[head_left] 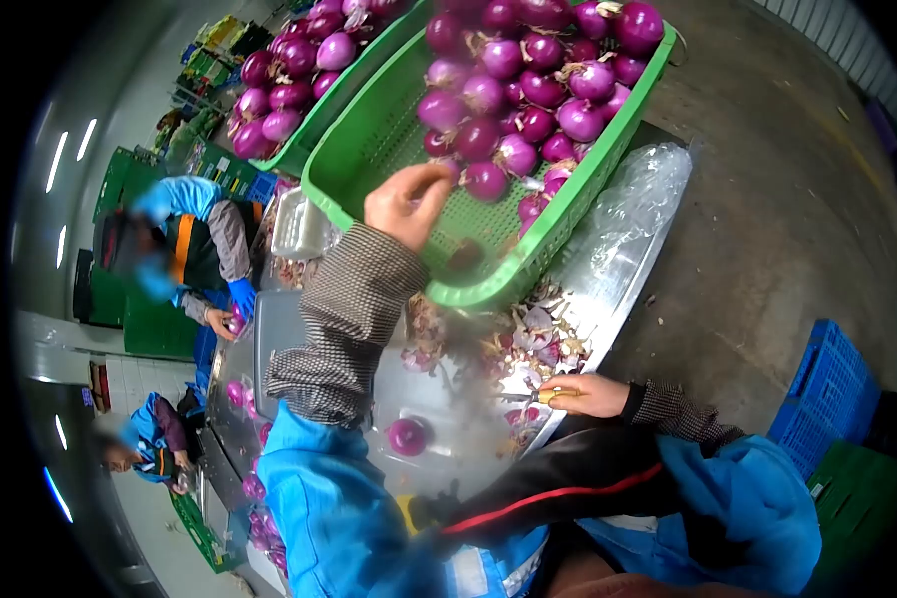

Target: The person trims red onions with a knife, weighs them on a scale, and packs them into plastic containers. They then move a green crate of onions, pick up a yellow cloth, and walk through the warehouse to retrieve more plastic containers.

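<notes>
My left hand (407, 206) is over the near left part of a green basket (344, 164) of red onions (543, 88). Its fingers are curled, with the tips beside the nearest onions; whether they grip one cannot be made out. My right hand (593, 396) is closed around the yellowish handle of a small knife (558, 394), low over the metal table (394, 394). The blade points left, above dry onion skins and trimmings (543, 344). A single red onion (407, 436) lies on the table between my arms.
A second green basket of onions (294, 85) stands behind at left. Clear plastic sheeting (633, 204) covers the table's right edge. A grey tub (284, 339) is left of my sleeve. Two co-workers (204, 234) stand at left. Blue crates (827, 394) are at right.
</notes>
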The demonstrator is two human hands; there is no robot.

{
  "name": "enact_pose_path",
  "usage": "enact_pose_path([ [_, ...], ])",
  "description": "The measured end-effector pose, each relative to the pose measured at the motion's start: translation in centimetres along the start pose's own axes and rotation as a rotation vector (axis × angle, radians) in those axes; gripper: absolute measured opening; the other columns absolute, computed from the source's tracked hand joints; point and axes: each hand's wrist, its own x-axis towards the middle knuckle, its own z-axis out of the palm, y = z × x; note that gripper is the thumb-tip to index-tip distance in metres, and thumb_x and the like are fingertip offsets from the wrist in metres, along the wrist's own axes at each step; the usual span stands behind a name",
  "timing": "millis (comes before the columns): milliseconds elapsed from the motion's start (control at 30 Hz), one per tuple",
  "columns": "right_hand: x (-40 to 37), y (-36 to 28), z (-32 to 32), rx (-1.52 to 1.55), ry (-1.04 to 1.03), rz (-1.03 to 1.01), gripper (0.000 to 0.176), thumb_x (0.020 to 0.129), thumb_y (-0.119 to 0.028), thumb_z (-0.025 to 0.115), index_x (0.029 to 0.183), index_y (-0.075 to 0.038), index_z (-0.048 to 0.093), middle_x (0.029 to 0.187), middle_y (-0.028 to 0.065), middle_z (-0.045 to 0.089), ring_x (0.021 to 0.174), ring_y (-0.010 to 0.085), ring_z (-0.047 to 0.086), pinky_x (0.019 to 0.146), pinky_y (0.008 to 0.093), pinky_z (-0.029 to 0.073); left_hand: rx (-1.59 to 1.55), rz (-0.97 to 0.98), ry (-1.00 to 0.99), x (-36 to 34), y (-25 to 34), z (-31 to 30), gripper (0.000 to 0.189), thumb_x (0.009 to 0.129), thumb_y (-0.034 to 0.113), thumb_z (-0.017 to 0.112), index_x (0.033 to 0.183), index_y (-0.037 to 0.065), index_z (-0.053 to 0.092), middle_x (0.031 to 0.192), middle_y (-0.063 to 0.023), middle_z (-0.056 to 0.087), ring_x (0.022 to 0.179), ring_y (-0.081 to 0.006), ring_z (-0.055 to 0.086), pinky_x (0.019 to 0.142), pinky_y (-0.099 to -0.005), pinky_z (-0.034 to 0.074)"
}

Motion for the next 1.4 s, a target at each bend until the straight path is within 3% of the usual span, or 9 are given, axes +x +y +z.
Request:
enact_pose_path([
  [100, -0.7, -0.7, -0.4, 0.266, -0.139, 0.095, 0.034, 0.099, -0.031, 0.054, 0.123, -0.007, 0.047, 0.077, -0.0002, 0.054, 0.069, 0.007, 0.052, 0.062, 0.0235, 0.043, 0.159, 0.051, -0.105, 1.1, -1.0, 2.3, 0.019, 0.085, 0.016, 0.066, 0.101, 0.006, 0.07, 0.095, -0.0133, 0.07, 0.085, -0.0247, 0.069, 0.077, -0.0325, 0.054],
  [167, -0.7, 1.4, 0.2, 0.193, -0.127, 0.017, 0.033, 0.094, -0.014, 0.057, 0.121, -0.005, 0.041, 0.086, 0.0027, 0.05, 0.075, 0.0101, 0.049, 0.068, 0.0253, 0.043, 0.216, 0.051, -0.178, 1.6, -1.6, 2.6, 0.022, 0.086, 0.022, 0.064, 0.101, 0.007, 0.069, 0.095, -0.0126, 0.069, 0.086, -0.0266, 0.068, 0.08, -0.0342, 0.053],
  [300, -0.8, 3.1, 1.4, -0.169, -0.008, -0.092, 0.035, 0.086, -0.012, 0.061, 0.114, -0.005, 0.041, 0.091, 0.0082, 0.049, 0.081, 0.0149, 0.049, 0.07, 0.0309, 0.044, 0.261, 0.011, -0.199, 2.0, -1.8, 2.9, 0.023, 0.087, 0.024, 0.062, 0.101, 0.008, 0.069, 0.097, -0.0125, 0.069, 0.088, -0.0276, 0.067, 0.082, -0.0354, 0.052],
  [433, -3.4, -2.6, 3.5, -0.21, 0.162, 0.06, 0.031, 0.089, -0.019, 0.061, 0.112, -0.002, 0.049, 0.092, 0.0112, 0.06, 0.08, 0.0189, 0.056, 0.073, 0.0334, 0.047, 0.325, 0.049, -0.195, 2.3, -3.5, 3.1, 0.024, 0.09, 0.021, 0.061, 0.106, 0.005, 0.068, 0.094, -0.0112, 0.071, 0.087, -0.0191, 0.069, 0.08, -0.0301, 0.053],
  [467, -3.6, -0.6, 4.1, -0.187, 0.225, -0.091, 0.037, 0.094, -0.036, 0.059, 0.113, -0.006, 0.053, 0.079, 0.0117, 0.059, 0.075, 0.0188, 0.057, 0.07, 0.0325, 0.046, 0.296, 0.015, -0.207, 2.3, -2.8, 2.9, 0.024, 0.09, 0.021, 0.061, 0.105, 0.004, 0.068, 0.093, -0.0115, 0.071, 0.086, -0.0194, 0.069, 0.08, -0.0301, 0.053],
  [700, -4.5, 2.3, 3.0, -0.425, 0.225, 0.009, 0.036, 0.096, -0.037, 0.053, 0.112, -0.005, 0.058, 0.092, 0.0158, 0.066, 0.086, 0.0277, 0.064, 0.076, 0.0364, 0.049, 0.354, -0.052, -0.224, 2.2, -1.1, 2.5, 0.029, 0.087, 0.029, 0.062, 0.107, 0.009, 0.068, 0.102, -0.0124, 0.069, 0.093, -0.0265, 0.068, 0.086, -0.0359, 0.052],
  [833, -3.7, 1.3, -0.8, -0.537, 0.177, -0.058, 0.029, 0.093, -0.033, 0.053, 0.108, -0.009, 0.06, 0.088, 0.0176, 0.066, 0.08, 0.0351, 0.065, 0.071, 0.0412, 0.05, 0.099, -0.069, -0.182, 6.2, -2.6, 2.6, 0.03, 0.087, 0.025, 0.066, 0.109, 0.004, 0.066, 0.1, -0.0116, 0.071, 0.095, -0.0201, 0.068, 0.087, -0.031, 0.052],
  [1033, -4.0, 0.8, -6.9, -0.453, 0.314, -0.101, 0.031, 0.092, -0.036, 0.054, 0.108, -0.01, 0.061, 0.085, 0.018, 0.066, 0.078, 0.037, 0.065, 0.068, 0.0441, 0.05, -0.101, -0.088, 0.08, 19.5, -1.3, 10.4, 0.09, 0.072, 0.038, 0.081, 0.14, 0.001, 0.036, 0.127, -0.0225, 0.055, 0.117, -0.0274, 0.055, 0.099, -0.0371, 0.045],
  [1400, -6.4, 2.4, -12.3, -0.416, 0.26, 0.129, 0.034, 0.093, -0.039, 0.054, 0.11, -0.01, 0.061, 0.097, 0.0163, 0.067, 0.092, 0.0338, 0.065, 0.08, 0.0415, 0.051, 0.398, -0.558, 0.422, 30.8, 4.5, 19.8, 0.116, 0.052, 0.061, 0.082, 0.146, 0.017, 0.03, 0.136, -0.0185, 0.042, 0.124, -0.0361, 0.046, 0.102, -0.0509, 0.04],
])
